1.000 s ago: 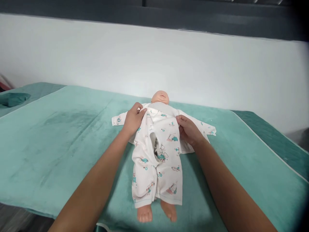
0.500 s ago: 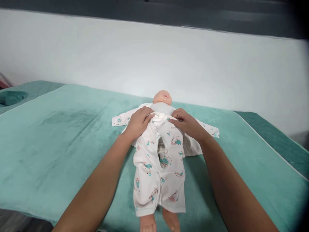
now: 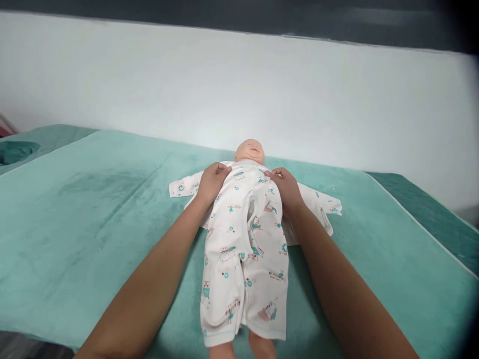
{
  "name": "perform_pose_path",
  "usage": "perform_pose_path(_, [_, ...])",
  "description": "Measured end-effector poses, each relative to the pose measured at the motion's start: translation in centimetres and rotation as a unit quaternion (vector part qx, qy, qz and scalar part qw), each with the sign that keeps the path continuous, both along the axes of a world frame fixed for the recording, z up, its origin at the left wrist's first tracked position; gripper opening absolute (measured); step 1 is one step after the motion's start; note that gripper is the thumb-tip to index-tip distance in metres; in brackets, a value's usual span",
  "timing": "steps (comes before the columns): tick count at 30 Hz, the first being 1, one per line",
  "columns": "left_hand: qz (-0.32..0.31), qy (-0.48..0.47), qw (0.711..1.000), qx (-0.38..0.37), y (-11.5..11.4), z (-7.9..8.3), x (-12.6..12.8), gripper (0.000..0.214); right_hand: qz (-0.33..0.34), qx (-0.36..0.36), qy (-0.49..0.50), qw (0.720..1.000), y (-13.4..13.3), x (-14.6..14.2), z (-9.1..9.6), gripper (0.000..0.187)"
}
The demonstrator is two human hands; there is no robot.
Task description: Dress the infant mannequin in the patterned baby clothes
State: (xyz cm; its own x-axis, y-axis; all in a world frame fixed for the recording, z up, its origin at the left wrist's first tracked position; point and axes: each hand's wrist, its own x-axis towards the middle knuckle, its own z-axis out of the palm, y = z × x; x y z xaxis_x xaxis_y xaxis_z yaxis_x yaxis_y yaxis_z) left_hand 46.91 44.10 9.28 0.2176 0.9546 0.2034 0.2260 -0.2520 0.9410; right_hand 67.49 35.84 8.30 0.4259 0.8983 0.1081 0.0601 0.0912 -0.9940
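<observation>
A baby doll (image 3: 250, 150) lies on its back, head away from me, its feet at the bottom edge of the view. White printed baby pants (image 3: 228, 239) cover its legs and belly, with an open slit at the crotch. My left hand (image 3: 214, 180) pinches the left side of the pants' top edge at the doll's chest. Opposite it, my right hand (image 3: 285, 187) grips the right side of that edge, fingers closed. Under the doll a white printed baby shirt (image 3: 318, 202) is spread, both sleeves stretched outward.
The bed or table is covered with a light green cloth (image 3: 112, 239), darker green along both sides. Behind the doll's head stands a white wall (image 3: 239, 89). A dark green bundle (image 3: 17, 151) lies at the far left.
Both hands have moved up the doll's body, drawing the pants' top edge from the belly to the chest. The pants now cover more of the torso.
</observation>
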Motion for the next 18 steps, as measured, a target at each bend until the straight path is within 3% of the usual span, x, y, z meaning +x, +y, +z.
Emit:
perform_pose_path(5, [-0.019,0.026,0.998,0.060,-1.1,-0.3,-1.2,0.020,-0.069,0.035,-0.124,0.989,-1.4,-0.8,0.1,0.023])
perform_pose_path(9, [-0.059,0.000,0.997,0.057,-1.7,-1.0,-2.3,0.022,-0.092,0.016,-0.173,0.981,-2.1,-0.6,0.0,0.017])
perform_pose_path(14, [-0.106,-0.017,0.994,-0.014,-2.6,-1.7,-3.8,0.017,-0.074,-0.038,-0.229,0.970,-3.5,0.0,0.0,0.015])
perform_pose_path(18, [-0.187,0.021,0.976,-0.106,-3.6,-0.9,-5.3,0.011,-0.049,-0.089,-0.274,0.956,-4.9,0.6,-0.1,0.012])
